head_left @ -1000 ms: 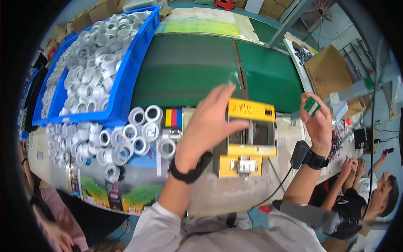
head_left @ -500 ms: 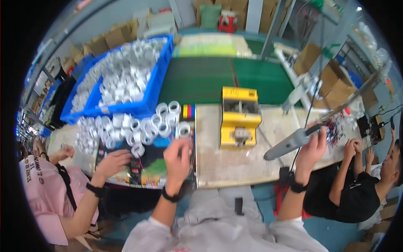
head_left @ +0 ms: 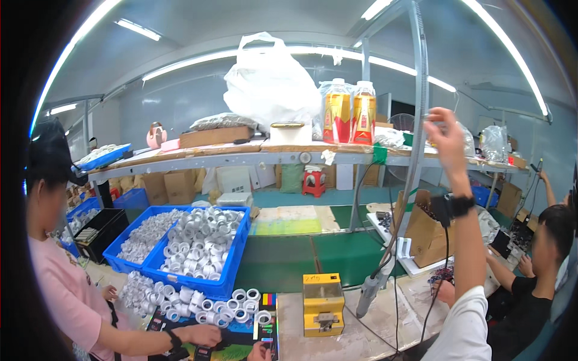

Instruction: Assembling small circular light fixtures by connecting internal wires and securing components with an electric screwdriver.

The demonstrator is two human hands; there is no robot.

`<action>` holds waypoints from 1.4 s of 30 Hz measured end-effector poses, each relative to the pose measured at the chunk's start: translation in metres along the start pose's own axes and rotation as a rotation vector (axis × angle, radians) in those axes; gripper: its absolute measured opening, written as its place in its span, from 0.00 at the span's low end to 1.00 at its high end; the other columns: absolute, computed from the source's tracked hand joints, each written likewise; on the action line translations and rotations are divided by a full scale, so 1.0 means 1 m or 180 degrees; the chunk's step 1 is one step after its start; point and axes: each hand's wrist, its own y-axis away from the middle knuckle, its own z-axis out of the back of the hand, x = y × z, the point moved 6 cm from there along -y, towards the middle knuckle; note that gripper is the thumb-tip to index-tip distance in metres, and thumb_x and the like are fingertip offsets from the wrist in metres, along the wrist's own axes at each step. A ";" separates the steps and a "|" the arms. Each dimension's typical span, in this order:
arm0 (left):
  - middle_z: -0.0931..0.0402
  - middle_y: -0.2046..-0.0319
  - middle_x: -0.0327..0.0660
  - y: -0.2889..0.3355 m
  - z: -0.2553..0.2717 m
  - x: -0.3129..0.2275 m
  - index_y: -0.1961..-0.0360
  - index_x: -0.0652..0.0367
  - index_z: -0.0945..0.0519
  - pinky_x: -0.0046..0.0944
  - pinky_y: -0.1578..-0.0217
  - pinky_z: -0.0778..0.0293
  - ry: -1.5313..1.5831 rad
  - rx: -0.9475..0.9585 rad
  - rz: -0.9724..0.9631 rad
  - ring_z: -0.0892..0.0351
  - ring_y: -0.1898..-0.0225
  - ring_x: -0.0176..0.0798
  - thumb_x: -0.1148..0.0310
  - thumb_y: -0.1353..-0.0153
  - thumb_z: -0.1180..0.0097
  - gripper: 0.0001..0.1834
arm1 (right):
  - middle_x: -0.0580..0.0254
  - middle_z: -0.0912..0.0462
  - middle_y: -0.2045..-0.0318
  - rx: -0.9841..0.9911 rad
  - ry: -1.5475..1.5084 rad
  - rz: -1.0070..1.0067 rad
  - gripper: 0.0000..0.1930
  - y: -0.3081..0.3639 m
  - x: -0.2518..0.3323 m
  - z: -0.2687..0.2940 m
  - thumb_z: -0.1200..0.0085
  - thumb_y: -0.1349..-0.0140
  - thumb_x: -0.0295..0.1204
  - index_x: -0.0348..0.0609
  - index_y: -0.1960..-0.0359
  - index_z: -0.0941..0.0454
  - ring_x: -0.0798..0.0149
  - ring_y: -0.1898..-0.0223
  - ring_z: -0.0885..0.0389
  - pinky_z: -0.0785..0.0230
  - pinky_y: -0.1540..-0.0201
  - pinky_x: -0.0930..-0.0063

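Note:
My right hand (head_left: 445,137) is raised high beside the metal upright (head_left: 416,120) of the shelf. Its fingers are bent and apart, with nothing visible in them. At the lower edge, only part of my left hand (head_left: 260,351) shows, over the dark printed mat (head_left: 241,344); what its fingers do is hidden. A grey corded tool, which looks like an electric screwdriver (head_left: 368,295), hangs tip down. It is just right of a yellow metal fixture (head_left: 323,305) on the bench. White plastic rings (head_left: 239,305) lie in a loose pile by the mat.
A blue divided bin (head_left: 232,283) holds white rings and smaller white parts. The overhead shelf (head_left: 277,157) carries a white bag (head_left: 271,90) and two red-and-gold bottles (head_left: 363,114). Co-workers sit at left and right; the left one's hand (head_left: 205,334) is over the mat. Cords dangle at right.
The view has tilted up, showing the shelf. My right hand has let go of the grey tool and risen to the upright. My left hand has dropped mostly out of view.

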 end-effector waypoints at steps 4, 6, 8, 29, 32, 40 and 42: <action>0.24 0.72 0.48 -0.016 -0.010 0.002 0.59 0.59 0.25 0.48 0.68 0.30 -0.0300 0.0268 -0.0134 0.25 0.70 0.53 0.69 0.44 0.45 0.11 | 0.49 0.19 0.71 0.1292 0.1805 0.0257 0.12 -0.017 -0.090 -0.080 0.38 0.50 0.32 0.39 0.69 0.26 0.47 0.67 0.20 0.28 0.63 0.59; 0.24 0.72 0.48 -0.023 -0.014 -0.008 0.60 0.58 0.24 0.49 0.68 0.30 -0.0354 0.0389 -0.0356 0.25 0.69 0.54 0.69 0.44 0.45 0.11 | 0.47 0.19 0.71 0.1183 0.2353 0.0245 0.10 -0.021 -0.113 -0.090 0.41 0.48 0.31 0.38 0.70 0.25 0.46 0.65 0.19 0.27 0.63 0.57; 0.24 0.71 0.48 -0.026 -0.018 -0.015 0.60 0.58 0.24 0.49 0.68 0.29 -0.0394 0.0468 -0.0522 0.25 0.69 0.54 0.70 0.44 0.45 0.11 | 0.47 0.19 0.71 0.1066 0.2631 0.0114 0.08 -0.029 -0.127 -0.103 0.44 0.46 0.30 0.38 0.70 0.24 0.46 0.65 0.19 0.26 0.63 0.56; 0.27 0.54 0.56 -0.269 0.469 0.147 0.47 0.63 0.34 0.53 0.54 0.25 0.2565 0.1349 -0.1098 0.26 0.51 0.61 0.57 0.36 0.56 0.23 | 0.39 0.20 0.60 0.1168 0.3870 -0.0886 0.13 -0.047 -0.221 -0.114 0.59 0.39 0.24 0.30 0.64 0.21 0.41 0.56 0.21 0.26 0.56 0.55; 0.27 0.53 0.57 -0.265 0.474 0.145 0.47 0.64 0.33 0.54 0.52 0.27 0.2656 0.1401 -0.0652 0.26 0.50 0.61 0.56 0.36 0.57 0.23 | 0.37 0.20 0.65 0.1033 0.3800 -0.0849 0.09 -0.054 -0.244 -0.117 0.56 0.43 0.20 0.30 0.68 0.22 0.39 0.59 0.21 0.26 0.59 0.52; 0.29 0.51 0.58 -0.257 0.481 0.159 0.50 0.66 0.29 0.58 0.46 0.33 0.2957 0.1590 0.1244 0.28 0.48 0.61 0.54 0.36 0.61 0.25 | 0.38 0.20 0.64 0.1058 0.3829 -0.0508 0.10 -0.048 -0.207 -0.127 0.57 0.41 0.22 0.30 0.67 0.22 0.40 0.59 0.20 0.26 0.58 0.53; 0.30 0.50 0.58 -0.257 0.483 0.158 0.51 0.66 0.28 0.59 0.45 0.35 0.2994 0.1631 0.1711 0.29 0.47 0.61 0.53 0.36 0.61 0.26 | 0.40 0.20 0.62 0.1085 0.3857 -0.0594 0.11 -0.047 -0.201 -0.124 0.57 0.40 0.23 0.31 0.66 0.21 0.41 0.58 0.20 0.26 0.57 0.55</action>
